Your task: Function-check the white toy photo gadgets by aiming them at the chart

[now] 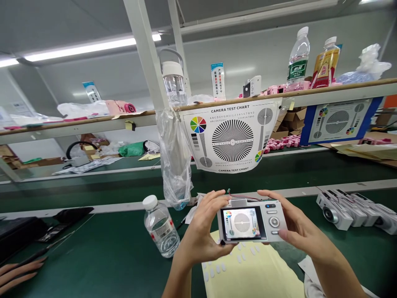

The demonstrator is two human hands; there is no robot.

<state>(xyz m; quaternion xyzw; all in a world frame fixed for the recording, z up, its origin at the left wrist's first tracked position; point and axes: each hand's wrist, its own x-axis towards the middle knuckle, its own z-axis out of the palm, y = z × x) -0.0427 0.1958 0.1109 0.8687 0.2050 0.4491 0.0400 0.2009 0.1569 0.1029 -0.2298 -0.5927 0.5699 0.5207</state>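
cam (263,221) on, chart (232,142) live on screen (242,224)

cam's held up below the hanging chart, above the yellow sheet (256,275). l hand (203,231) part-curled, gripping cam's left end, thumb underneath; r hand (299,231) part-curled round the right end, thumb at/nr the lower btn, can't tell if pressing. done, afaict: powered up, whole chart in view. left: prob. wires (245,196), loose up top. other cams (350,211) lined up at right, status unclear.
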